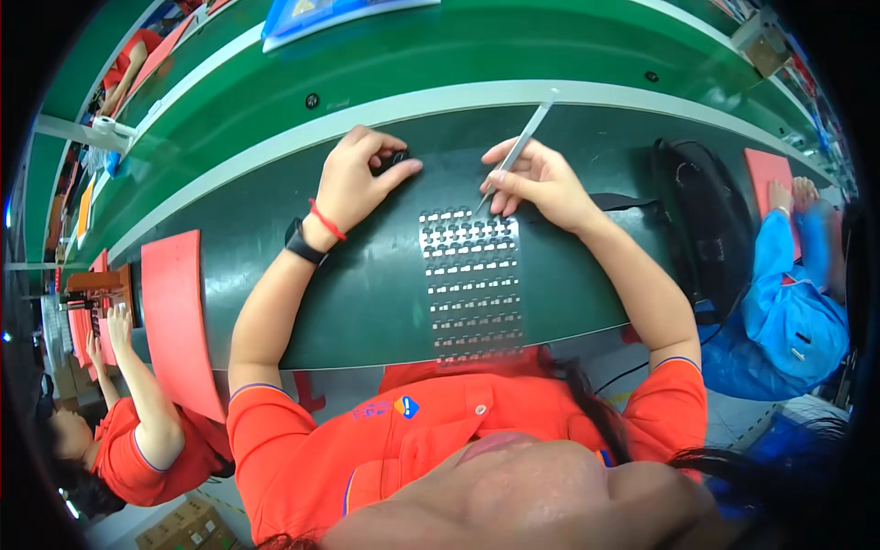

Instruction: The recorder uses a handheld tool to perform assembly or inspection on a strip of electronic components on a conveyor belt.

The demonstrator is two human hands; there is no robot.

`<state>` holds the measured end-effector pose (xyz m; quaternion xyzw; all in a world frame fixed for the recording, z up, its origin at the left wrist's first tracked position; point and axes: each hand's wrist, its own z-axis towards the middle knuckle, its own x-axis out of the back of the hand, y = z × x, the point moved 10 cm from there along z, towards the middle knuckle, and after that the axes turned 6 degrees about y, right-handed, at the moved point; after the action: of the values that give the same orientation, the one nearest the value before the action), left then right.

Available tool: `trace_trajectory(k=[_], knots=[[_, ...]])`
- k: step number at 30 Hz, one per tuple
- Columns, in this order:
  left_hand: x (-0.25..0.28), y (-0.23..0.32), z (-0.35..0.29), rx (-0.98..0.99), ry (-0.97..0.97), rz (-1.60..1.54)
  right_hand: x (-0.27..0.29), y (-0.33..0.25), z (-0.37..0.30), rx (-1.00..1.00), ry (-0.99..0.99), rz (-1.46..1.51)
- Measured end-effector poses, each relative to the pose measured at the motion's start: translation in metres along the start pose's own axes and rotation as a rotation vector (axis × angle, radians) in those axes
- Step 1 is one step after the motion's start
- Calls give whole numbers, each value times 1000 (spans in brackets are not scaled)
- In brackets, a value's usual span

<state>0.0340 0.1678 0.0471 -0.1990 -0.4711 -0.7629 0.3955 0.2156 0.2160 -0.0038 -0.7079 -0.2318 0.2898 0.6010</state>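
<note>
My right hand point(541, 183) pinches slim metal tweezers point(523, 139), their tip pointing down at the top edge of a clear sheet. Rows of small black and silver parts cover this sheet point(472, 270), which lies on the dark green table in front of me. To the left of the sheet, my left hand point(365, 174) rests on the tabletop with its fingers curled. Between its thumb and fingers shows a small black piece point(395, 159), partly hidden, so its kind is unclear.
A black bag point(701, 225) lies on the table at the right, its strap reaching toward my right forearm. Pink mats point(174, 316) lie at the left and far right. Co-workers sit on both sides. A blue tray point(316, 16) stands on the green shelf ahead.
</note>
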Motion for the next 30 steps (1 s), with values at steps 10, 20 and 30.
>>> trace_trajectory(k=[10, 20, 30], knots=[[-5, 70, -52, -425, -110, -27, -3, -1, -5, 57, 131, -62], [-30, 80, -70, -425, -260, -62, -8, 0, -1, 110, 112, -120], [-34, 82, -71, -391, -275, -75, -4, 7, -3, 70, 138, -75]])
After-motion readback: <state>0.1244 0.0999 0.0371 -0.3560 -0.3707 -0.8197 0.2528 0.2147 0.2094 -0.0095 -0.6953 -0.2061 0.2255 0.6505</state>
